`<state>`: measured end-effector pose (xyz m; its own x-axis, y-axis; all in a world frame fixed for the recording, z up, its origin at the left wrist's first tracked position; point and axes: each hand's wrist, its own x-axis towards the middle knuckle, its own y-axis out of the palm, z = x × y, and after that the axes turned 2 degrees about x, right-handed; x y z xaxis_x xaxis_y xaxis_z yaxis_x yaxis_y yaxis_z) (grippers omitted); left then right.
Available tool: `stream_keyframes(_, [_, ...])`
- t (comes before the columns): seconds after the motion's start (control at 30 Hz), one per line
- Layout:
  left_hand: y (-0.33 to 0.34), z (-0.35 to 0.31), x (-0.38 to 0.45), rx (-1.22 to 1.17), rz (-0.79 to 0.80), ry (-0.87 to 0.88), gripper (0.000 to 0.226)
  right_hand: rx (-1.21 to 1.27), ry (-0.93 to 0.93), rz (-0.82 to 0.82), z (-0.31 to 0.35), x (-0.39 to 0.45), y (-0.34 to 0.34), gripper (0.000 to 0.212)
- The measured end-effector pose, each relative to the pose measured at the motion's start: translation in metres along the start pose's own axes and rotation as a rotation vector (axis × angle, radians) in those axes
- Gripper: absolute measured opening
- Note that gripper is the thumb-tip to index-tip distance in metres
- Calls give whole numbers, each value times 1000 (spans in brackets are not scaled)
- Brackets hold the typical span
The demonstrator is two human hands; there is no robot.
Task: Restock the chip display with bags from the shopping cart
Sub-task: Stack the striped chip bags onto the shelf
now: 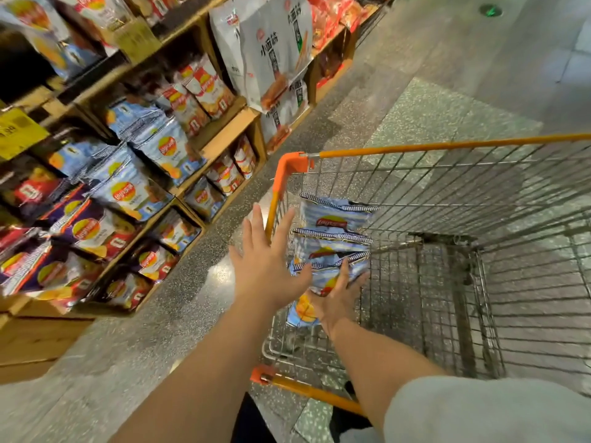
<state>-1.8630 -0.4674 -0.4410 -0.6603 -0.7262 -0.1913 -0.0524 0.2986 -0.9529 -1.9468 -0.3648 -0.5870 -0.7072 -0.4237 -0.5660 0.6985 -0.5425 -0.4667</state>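
Observation:
A wire shopping cart (447, 193) with orange trim stands at the right. Inside its near left corner lie several light blue chip bags (332, 231). My right hand (339, 295) reaches into the cart and grips the lowest blue bag from below, fingers curled over its edge. My left hand (265, 260) hovers just outside the cart's left rim, fingers spread and straight, holding nothing. The wooden chip display (224, 139) at the left carries blue, red and purple chip bags on tilted shelves.
Large white snack bags (275, 49) hang at the display's far end. Yellow price signs (19, 132) stick out from the shelves. A speckled floor aisle (198, 282) runs between display and cart. The cart's handle (307, 391) is close to my body.

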Motion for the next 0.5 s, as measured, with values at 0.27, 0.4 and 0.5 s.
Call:
stream_keyframes(0.27, [-2,1,6,46,46,-4,96,34,0,-3,13,-15,-24,93])
stream_keyframes(0.4, [-1,-1,4,22,52,4,93,24,21,27,33,-26,-38,96])
stream_keyframes(0.5, [-2,-2,5,17,47,13,87,2,33,18,42,-38,-51,103])
